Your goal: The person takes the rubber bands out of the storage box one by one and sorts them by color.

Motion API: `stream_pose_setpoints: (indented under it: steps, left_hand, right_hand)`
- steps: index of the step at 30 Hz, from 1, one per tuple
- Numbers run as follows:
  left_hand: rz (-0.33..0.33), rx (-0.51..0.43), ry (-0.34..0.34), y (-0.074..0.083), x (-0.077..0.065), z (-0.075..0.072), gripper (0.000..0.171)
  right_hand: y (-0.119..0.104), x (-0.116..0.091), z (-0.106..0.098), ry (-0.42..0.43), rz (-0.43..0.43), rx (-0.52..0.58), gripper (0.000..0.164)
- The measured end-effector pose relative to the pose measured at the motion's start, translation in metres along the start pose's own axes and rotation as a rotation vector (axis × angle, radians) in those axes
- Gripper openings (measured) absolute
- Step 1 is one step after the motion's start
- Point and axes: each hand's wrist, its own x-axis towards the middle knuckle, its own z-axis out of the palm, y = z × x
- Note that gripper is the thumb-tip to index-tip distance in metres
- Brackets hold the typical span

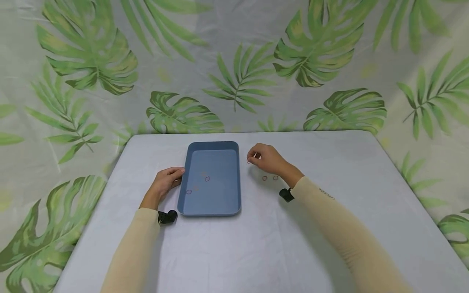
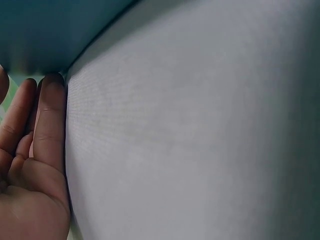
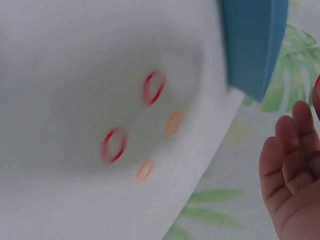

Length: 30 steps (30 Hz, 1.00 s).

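Observation:
A shallow blue tray (image 1: 222, 205) lies on the white table, with two red rubber bands, one of them (image 1: 189, 191) near the left wall, and two faint orange rubber bands inside it. Against the tray's left rim rests my left hand (image 1: 166, 183), its fingers fairly straight in the left wrist view. My right hand (image 1: 269, 158), just right of the tray's far right side, pinches a red rubber band (image 1: 248, 161) between thumb and fingertips. On the table below it, the right wrist view shows two red rubber bands (image 3: 114, 145) and two orange rubber bands (image 3: 173, 124).
The white-covered table (image 1: 227, 252) has its far edge just behind the tray. Beyond it hangs a leaf-patterned cloth (image 1: 242, 81). Small black cameras (image 1: 167, 217) are strapped at both wrists, over beige sleeves.

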Motion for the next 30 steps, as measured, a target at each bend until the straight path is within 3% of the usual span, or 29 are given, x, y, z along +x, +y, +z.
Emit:
stream_pose_setpoints:
  steps: [15,30]
  left_hand:
    - [-0.021,0.001,0.009,0.0,0.001,0.004,0.049]
    - [-0.026,-0.002,0.009,0.001,0.001,0.004,0.049]
  right_hand:
    - [0.06,-0.028,-0.029,-0.017,0.207,-0.077,0.013]
    - [0.104,-0.054,-0.029,-0.041,0.345,-0.1,0.013]
